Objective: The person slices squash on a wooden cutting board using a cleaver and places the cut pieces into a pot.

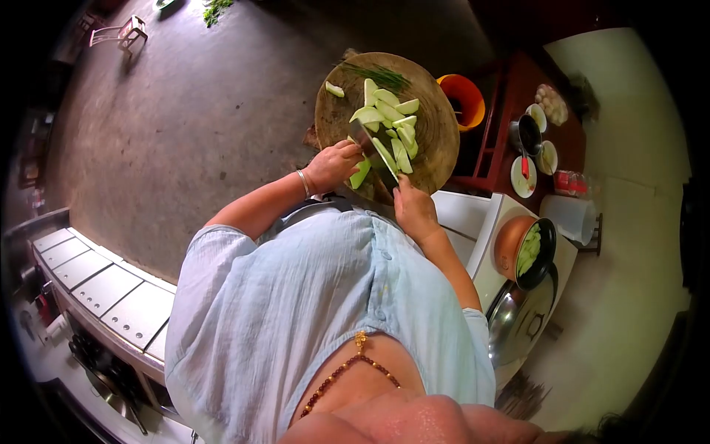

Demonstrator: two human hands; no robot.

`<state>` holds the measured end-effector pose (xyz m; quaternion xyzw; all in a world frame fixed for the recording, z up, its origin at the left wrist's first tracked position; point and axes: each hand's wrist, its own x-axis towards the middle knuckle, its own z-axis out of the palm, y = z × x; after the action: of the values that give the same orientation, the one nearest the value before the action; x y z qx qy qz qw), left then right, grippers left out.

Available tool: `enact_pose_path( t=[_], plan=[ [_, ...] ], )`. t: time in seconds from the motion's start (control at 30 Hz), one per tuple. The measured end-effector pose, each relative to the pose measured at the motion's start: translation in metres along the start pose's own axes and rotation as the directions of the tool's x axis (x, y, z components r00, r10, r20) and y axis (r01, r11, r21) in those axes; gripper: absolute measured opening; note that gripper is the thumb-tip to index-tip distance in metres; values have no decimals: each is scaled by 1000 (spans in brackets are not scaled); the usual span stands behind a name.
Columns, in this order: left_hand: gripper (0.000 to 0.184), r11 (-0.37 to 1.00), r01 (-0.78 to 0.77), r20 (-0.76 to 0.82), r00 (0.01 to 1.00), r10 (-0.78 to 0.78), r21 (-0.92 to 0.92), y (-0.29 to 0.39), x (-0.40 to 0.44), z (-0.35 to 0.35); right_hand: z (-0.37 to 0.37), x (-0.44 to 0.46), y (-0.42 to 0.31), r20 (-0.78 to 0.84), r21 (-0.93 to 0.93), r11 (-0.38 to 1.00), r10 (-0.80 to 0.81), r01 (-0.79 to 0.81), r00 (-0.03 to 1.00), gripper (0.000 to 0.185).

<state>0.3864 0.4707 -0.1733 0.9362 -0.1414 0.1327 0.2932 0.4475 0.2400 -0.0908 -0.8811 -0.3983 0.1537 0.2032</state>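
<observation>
On a round wooden chopping block (436, 140) lie several pale green gourd pieces (388, 107), cut into wedges and slices. My right hand (416, 211) is closed around the handle of a cleaver (379, 153), whose blade slants across the near half of the block. A slice rests along the blade. My left hand (334, 167), a bracelet at its wrist, has its fingers curled against a gourd piece (360, 175) just left of the blade. The left fingertips are partly hidden, as is the cleaver's handle. Thin green stalks (381, 75) lie along the block's far edge.
An orange bucket (464, 100) stands right of the block. A pot (514, 248) of cut green pieces and a large metal lid (521, 314) sit on the white counter to my right. Beyond are plates (523, 177) and a red-handled pan (526, 137). A small chair (126, 33) stands far left.
</observation>
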Motion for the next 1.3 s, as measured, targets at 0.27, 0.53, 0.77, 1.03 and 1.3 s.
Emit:
enact_pose_path(
  t=[0.27,0.53,0.77,1.03,1.3],
  plan=[
    [29,999,-20,-50,999,22,30,-1,-4,3,51,11,29,16,-42,999,-8,8,1000,25],
    [29,1000,4,-14,1000,-4,-1,-1,-9,8,4,-3,0,-1,31,1000,0,0,1000,25],
    [31,1000,-26,-44,999,27,12,-1,-14,12,44,8,15,67,-13,999,41,-40,997,23],
    [41,1000,2,-17,1000,-1,4,1,-8,16,19,4,28,-25,-39,997,72,-73,997,23],
    [42,996,63,22,998,-62,-58,2,-3,19,4,-5,3,43,-66,997,48,-45,998,25]
  ],
)
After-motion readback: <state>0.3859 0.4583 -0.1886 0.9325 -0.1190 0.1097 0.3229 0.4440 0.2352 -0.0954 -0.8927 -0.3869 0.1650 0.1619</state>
